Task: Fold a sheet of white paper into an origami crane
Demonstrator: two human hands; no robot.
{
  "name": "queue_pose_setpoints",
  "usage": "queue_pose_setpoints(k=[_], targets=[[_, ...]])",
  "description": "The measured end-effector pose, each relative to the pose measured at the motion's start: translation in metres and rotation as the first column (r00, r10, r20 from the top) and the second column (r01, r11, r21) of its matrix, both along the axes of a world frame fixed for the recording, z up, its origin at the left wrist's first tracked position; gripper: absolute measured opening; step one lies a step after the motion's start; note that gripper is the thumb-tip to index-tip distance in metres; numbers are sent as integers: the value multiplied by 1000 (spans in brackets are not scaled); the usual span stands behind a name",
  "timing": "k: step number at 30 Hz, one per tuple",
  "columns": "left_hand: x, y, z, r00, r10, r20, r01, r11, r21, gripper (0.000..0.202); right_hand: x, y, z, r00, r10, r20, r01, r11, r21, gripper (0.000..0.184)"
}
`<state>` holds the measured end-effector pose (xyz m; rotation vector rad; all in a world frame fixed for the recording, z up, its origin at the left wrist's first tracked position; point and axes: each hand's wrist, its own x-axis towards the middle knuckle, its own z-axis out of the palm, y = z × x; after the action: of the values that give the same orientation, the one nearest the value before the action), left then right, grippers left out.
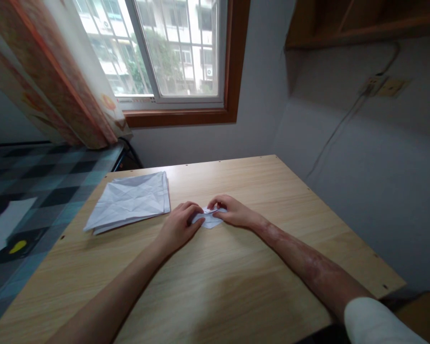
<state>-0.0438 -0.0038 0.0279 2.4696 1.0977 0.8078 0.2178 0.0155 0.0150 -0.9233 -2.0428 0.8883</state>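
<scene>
A small folded piece of white paper [209, 221] lies on the wooden table between my two hands. My left hand [181, 220] grips its left side, thumb at the near edge and fingers curled over the far part. On the other side, my right hand [232, 211] pinches the paper's right part, with the fingertips bent down onto its top fold. The fingers cover both ends of the paper, so its full outline is hidden.
A stack of creased white paper sheets [132, 198] rests at the left of the wooden table [251, 277]. Left of the table is a bed with a checked cover [75, 167], bearing a white sheet [14, 222]. A wall with a cable [331, 136] stands at right.
</scene>
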Motion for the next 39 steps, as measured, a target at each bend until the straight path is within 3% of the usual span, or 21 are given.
queue_pose_setpoints(k=[4,9,12,16,21,27,32,35,37,39], targets=[[0,0,-1,1000,-25,12,25,1000,5,13,-1,1,2,1000,-13,-1,13,994,-109,23],[-1,0,-2,999,-11,36,11,1000,6,16,0,3,3,984,-142,104,163,959,-233,18],[-1,0,-2,999,-11,37,11,1000,0,16,1,4,4,968,-164,191,190,974,-124,13],[-1,-1,-1,999,-9,45,9,1000,10,16,1,2,8,974,-131,185,115,989,93,6],[-1,-2,0,991,41,127,-33,997,-64,29,1,-4,18,990,-109,91,104,993,56,8],[-1,3,-2,939,209,273,-139,957,-254,48,3,-9,38,997,-77,30,71,982,173,14],[-2,1,0,898,210,386,-69,935,-347,46,3,-9,43,998,-53,43,40,964,262,13],[-3,-2,6,886,199,420,-74,953,-294,36,2,-10,40,999,-49,23,40,951,305,12],[-2,-5,10,894,182,409,-111,975,-191,27,2,-11,39,998,-69,0,65,934,352,9],[-2,-6,12,905,152,397,-132,988,-76,19,3,-13,37,997,-81,-12,79,912,402,17]])
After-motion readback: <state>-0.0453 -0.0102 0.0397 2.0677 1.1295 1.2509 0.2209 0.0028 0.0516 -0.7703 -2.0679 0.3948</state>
